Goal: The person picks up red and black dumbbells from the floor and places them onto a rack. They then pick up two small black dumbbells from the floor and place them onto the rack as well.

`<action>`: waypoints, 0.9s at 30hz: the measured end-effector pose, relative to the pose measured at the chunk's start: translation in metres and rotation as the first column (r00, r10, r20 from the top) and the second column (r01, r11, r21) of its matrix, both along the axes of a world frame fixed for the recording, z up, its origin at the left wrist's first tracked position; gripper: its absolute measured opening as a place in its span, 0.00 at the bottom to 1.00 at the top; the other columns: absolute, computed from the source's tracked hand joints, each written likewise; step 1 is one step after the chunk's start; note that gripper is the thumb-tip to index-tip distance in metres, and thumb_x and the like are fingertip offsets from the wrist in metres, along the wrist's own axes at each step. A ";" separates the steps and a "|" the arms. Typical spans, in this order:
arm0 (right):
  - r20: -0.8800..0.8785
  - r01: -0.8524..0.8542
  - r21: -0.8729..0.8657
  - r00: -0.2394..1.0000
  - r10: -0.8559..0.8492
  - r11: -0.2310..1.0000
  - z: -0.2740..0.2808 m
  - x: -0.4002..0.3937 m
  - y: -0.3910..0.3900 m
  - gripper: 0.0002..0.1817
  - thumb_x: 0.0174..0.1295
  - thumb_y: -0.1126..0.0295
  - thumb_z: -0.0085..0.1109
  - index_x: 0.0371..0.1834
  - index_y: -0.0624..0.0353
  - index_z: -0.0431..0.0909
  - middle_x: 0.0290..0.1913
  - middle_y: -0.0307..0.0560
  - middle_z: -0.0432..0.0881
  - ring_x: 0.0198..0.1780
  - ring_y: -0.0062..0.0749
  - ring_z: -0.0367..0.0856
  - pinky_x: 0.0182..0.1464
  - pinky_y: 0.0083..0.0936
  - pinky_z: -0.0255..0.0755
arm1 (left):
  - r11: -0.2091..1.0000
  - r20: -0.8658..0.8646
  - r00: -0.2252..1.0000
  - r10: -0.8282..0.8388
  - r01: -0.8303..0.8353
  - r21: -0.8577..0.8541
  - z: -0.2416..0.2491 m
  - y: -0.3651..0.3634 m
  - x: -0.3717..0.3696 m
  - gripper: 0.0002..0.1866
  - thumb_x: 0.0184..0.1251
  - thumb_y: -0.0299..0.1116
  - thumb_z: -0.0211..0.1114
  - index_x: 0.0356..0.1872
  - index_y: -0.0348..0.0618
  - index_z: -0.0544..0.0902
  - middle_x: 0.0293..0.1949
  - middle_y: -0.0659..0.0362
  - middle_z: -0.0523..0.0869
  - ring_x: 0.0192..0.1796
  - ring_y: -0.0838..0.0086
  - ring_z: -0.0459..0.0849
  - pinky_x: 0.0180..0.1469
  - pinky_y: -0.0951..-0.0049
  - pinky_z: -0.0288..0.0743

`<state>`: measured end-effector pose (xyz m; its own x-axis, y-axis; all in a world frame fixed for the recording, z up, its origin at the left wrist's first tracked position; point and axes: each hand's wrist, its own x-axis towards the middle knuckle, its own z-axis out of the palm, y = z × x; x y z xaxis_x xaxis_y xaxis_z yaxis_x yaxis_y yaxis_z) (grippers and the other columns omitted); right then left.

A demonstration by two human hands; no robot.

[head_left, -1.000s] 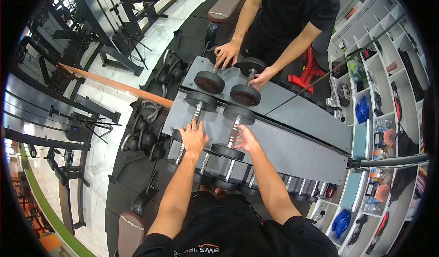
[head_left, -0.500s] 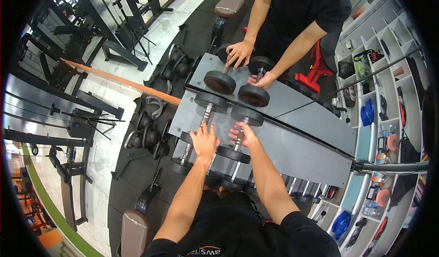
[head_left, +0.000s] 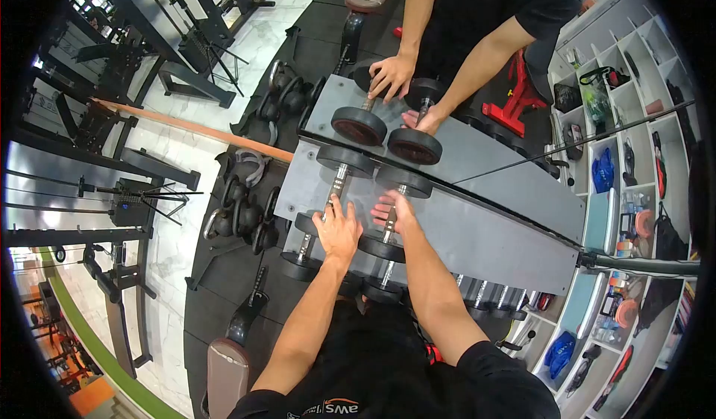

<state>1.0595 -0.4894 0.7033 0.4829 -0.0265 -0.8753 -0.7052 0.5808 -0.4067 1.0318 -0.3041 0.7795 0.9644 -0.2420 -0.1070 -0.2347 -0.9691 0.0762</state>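
Note:
Two black round-headed dumbbells with metal handles lie side by side on a grey panel (head_left: 477, 232). My left hand (head_left: 339, 232) lies over the near part of the left dumbbell (head_left: 344, 160), fingers stretched and spread along its handle. At the right dumbbell (head_left: 405, 180), my right hand (head_left: 400, 212) is turned sideways with its fingers apart and loosely curved about the handle; the grip is not closed. The near head of the left dumbbell is partly hidden by my left hand. A mirror (head_left: 514, 177) behind the panel reflects both hands and the dumbbells.
More dumbbells (head_left: 384, 288) sit on a rack below the panel's near edge. Kettlebells (head_left: 246, 214) stand on the dark floor at left, near a padded bench (head_left: 227, 374). White shelves (head_left: 597, 344) with bags and bottles are at right. Cable machines (head_left: 127, 195) stand at far left.
The right fingers have shifted slightly up and across the handle. My left hand has moved slightly, fingers still spread. Both dumbbells stay on the panel; the view has shifted a little.

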 end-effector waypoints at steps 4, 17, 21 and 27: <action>-0.057 0.050 -0.049 0.997 -0.053 0.998 0.003 0.003 0.001 0.15 0.60 0.58 0.64 0.37 0.56 0.73 0.28 0.44 0.74 0.30 0.37 0.79 0.33 0.39 0.80 | 1.000 -0.002 1.000 -0.008 0.008 0.010 -0.001 -0.001 0.001 0.29 0.61 0.46 0.67 0.63 0.52 0.77 0.70 0.46 0.69 0.64 0.62 0.72 0.64 0.49 0.59; -0.063 0.080 -0.176 0.994 -0.092 0.981 -0.008 0.007 0.007 0.13 0.56 0.65 0.62 0.22 0.51 0.66 0.14 0.35 0.63 0.13 0.26 0.62 0.17 0.32 0.62 | 0.996 0.077 0.994 -0.081 0.079 0.039 -0.005 0.004 -0.002 0.32 0.60 0.48 0.66 0.66 0.47 0.74 0.69 0.44 0.67 0.67 0.57 0.69 0.63 0.44 0.60; -0.056 0.096 -0.224 0.992 -0.112 0.970 -0.004 0.009 0.010 0.13 0.57 0.65 0.62 0.21 0.51 0.67 0.14 0.36 0.64 0.13 0.26 0.62 0.17 0.31 0.62 | 0.995 -0.091 0.993 -0.075 0.069 -0.074 0.026 0.003 0.006 0.40 0.58 0.46 0.68 0.70 0.42 0.66 0.71 0.41 0.63 0.69 0.50 0.65 0.62 0.41 0.61; -0.065 0.123 -0.278 0.987 -0.146 0.953 -0.002 0.010 0.014 0.14 0.56 0.65 0.61 0.19 0.52 0.67 0.14 0.37 0.64 0.12 0.26 0.62 0.16 0.30 0.61 | 0.822 -0.311 0.947 0.079 -0.238 -0.517 0.005 0.013 0.052 0.48 0.51 0.35 0.74 0.72 0.35 0.57 0.68 0.35 0.66 0.67 0.41 0.69 0.63 0.49 0.71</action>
<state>1.0700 -0.4759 0.7016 0.3833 -0.3290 -0.8630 -0.6667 0.5481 -0.5051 1.0837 -0.2912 0.7844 0.9481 -0.1833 -0.2600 0.0249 -0.7721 0.6351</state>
